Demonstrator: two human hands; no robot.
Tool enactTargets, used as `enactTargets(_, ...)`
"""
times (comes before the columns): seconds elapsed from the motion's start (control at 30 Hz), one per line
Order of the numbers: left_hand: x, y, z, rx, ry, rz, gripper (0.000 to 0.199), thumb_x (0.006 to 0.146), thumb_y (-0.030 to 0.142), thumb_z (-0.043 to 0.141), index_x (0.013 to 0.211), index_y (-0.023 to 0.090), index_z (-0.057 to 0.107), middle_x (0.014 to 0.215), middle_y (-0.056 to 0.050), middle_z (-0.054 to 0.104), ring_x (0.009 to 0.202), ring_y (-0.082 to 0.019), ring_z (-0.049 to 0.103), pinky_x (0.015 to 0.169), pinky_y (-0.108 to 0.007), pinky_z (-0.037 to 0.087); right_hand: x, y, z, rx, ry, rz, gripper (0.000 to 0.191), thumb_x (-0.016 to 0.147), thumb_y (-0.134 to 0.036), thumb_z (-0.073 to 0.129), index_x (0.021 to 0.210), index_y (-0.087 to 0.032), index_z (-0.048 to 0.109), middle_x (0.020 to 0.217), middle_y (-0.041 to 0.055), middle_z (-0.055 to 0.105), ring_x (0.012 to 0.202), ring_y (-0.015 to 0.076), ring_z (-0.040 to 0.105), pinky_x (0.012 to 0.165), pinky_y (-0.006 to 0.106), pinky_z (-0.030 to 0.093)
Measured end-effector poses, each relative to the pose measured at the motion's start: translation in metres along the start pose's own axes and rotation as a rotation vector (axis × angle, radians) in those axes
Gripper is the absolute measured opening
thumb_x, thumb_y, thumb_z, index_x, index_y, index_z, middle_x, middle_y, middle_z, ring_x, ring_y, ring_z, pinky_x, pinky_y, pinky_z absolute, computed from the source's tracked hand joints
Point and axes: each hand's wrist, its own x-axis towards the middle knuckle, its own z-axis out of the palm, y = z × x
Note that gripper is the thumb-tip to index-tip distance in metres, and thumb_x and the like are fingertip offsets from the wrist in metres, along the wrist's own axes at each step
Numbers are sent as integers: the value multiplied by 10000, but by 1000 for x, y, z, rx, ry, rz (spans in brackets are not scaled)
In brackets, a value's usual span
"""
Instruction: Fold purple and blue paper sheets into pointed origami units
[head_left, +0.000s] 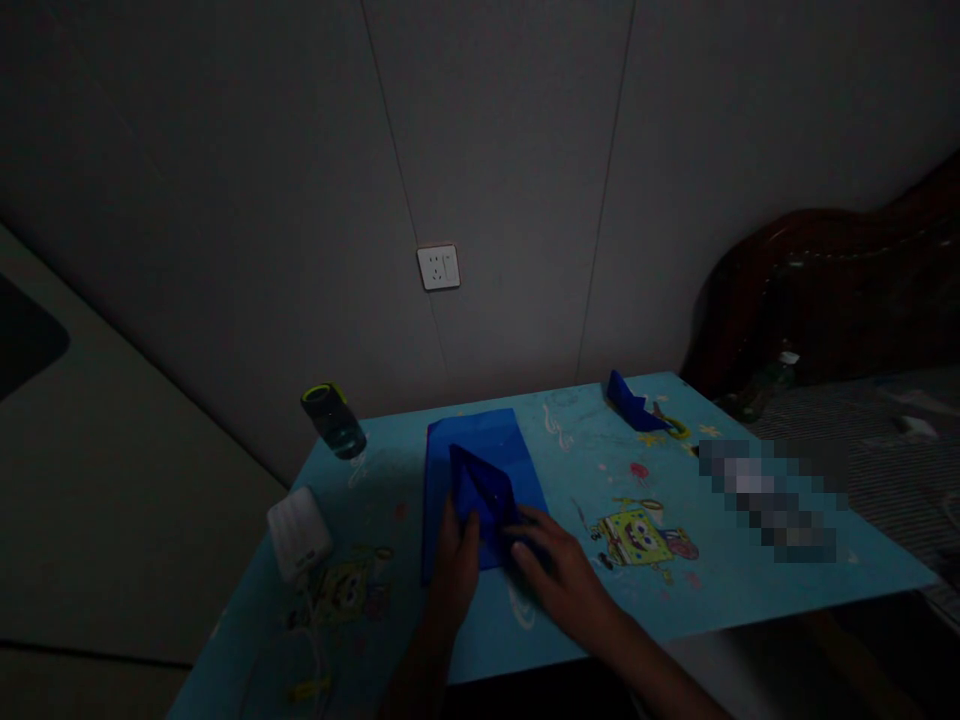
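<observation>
A folded dark blue paper (480, 487) is held up over a flat stack of blue sheets (499, 430) on the light blue table. My left hand (456, 550) grips its lower left side, thumb in front. At its lower right, my right hand (551, 560) pinches the edge with bent fingers. Between the paper's layers a pocket stands partly spread. Toward the table's back right corner rests a folded blue paper boat (630, 402), beside scissors with yellow handles (676, 428).
A dark bottle (335, 422) stands at the back left, with a white power adapter (299, 533) and cable nearer me. A blurred-out item (772, 500) lies on the right. Behind the table is a wall with a socket (439, 267).
</observation>
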Motion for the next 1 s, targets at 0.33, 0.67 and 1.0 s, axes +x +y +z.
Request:
enactTargets(0.33,-14,16,7,173,-125,151,425,928,322,452,1298,145,561,1302,-159,627,1224,-264,576,1066,-442,422,19,21,7,-49,139,184,355,855,-225,516,1209,-211,503,920,52,701,778,216,658,724,325,500)
enactTargets(0.67,-21,50,-4,275,-258,315,324,945,318,446,1130,198,683,1039,-105,737,995,-236,681,923,-348,512,27,22,2,1,195,150,143,809,-235,567,926,-220,486,729,-9,653,614,173,602,586,257,420)
enactTargets(1.0,-14,23,-1,305,-134,257,397,908,366,461,1189,164,655,1199,-138,695,1124,-277,641,1009,-420,474,22,18,5,-284,115,129,208,905,-228,425,996,-164,601,858,103,724,761,231,688,701,300,456)
